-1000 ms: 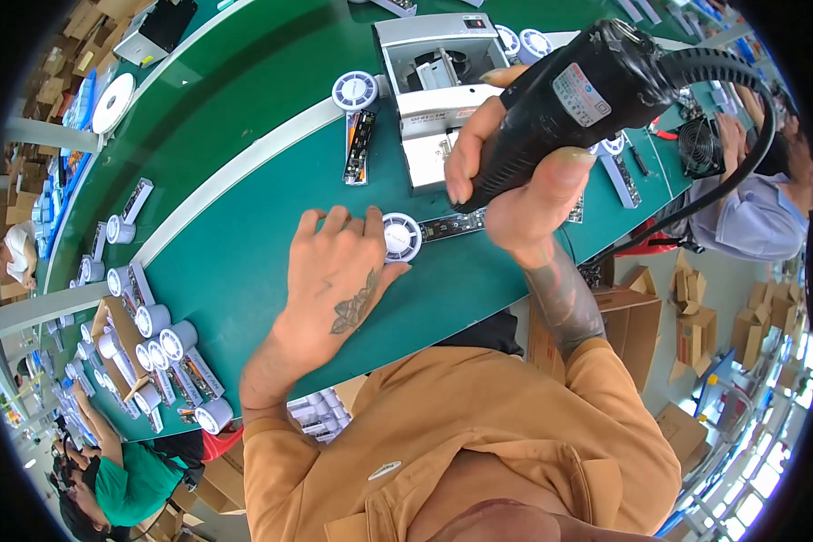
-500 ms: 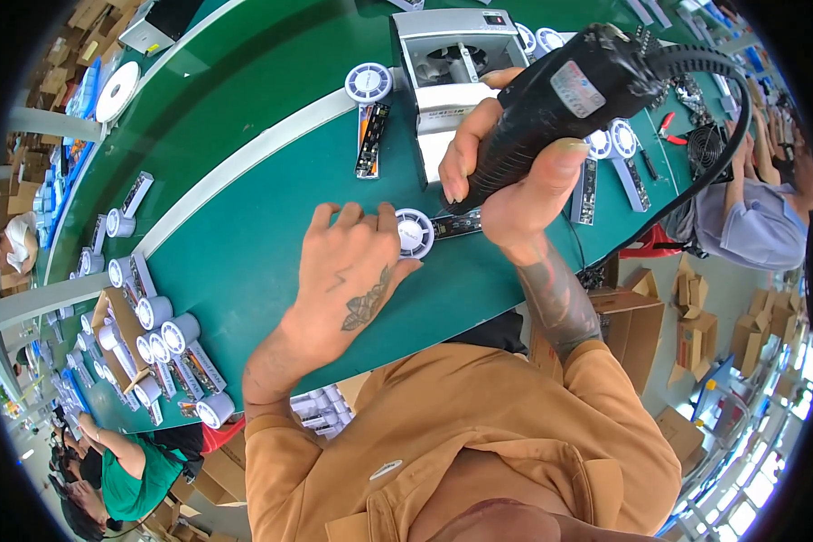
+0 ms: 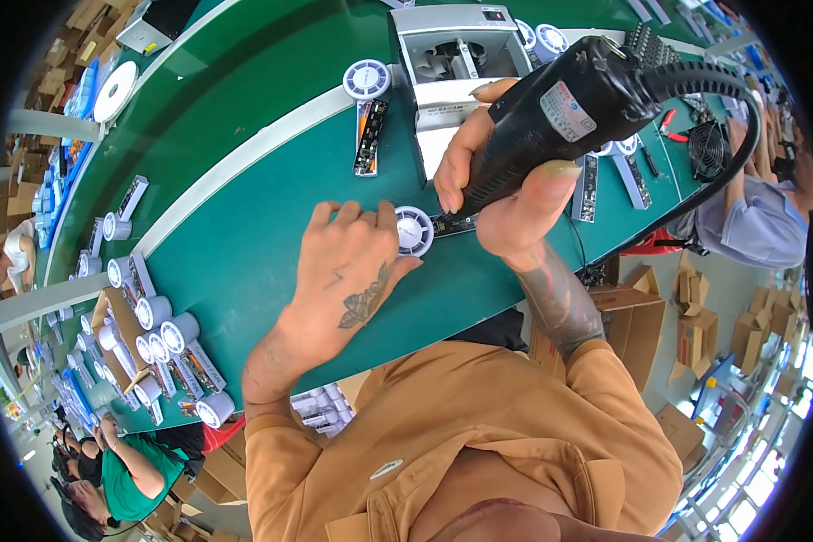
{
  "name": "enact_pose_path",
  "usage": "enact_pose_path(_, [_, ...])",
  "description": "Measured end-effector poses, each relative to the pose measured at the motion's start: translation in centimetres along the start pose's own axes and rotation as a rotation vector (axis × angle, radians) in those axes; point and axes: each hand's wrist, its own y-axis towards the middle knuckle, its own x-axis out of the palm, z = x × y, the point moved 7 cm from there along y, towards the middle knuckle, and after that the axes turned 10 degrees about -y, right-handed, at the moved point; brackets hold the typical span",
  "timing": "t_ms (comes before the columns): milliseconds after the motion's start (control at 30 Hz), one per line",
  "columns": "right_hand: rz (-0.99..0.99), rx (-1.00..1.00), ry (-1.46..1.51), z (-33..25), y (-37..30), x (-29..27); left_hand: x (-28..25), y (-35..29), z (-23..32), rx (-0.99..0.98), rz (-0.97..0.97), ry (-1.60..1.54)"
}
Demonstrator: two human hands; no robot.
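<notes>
the left hand (image 3: 348, 271) lies flat with fingers spread, pinning the small white round part (image 3: 414, 229) near the counter's (image 3: 244, 253) front edge, while the right hand (image 3: 506, 194) wraps tight around the heavy-looking black power tool (image 3: 560, 117); the part looks light and hard, best held by its rim.

The left hand (image 3: 348, 271) has moved a little to the right and up on the green table (image 3: 244, 262): its thumb now touches the white round part (image 3: 414, 230), where one second ago it was just beside it. The right hand (image 3: 506, 194) has brought the black power tool (image 3: 560, 117) lower, so its tip is now at the dark strip (image 3: 452, 224) next to the round part.
</notes>
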Motion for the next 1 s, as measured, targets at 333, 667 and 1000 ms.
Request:
enact_pose_path(333, [-0.011,0.005,0.017,0.2,-0.1,-0.2,-0.1,-0.2,0.1,0.005,0.018,-0.01])
enact_pose_path(667, [-0.086,0.074,0.127,1.0,-1.2,0.8,0.3,0.3,-0.2,0.002,-0.049,-0.089])
enact_pose_path(1000, [-0.025,-0.013,0.121,0.7,-0.3,1.0,0.5,0.5,-0.2,-0.041,-0.068,-0.139])
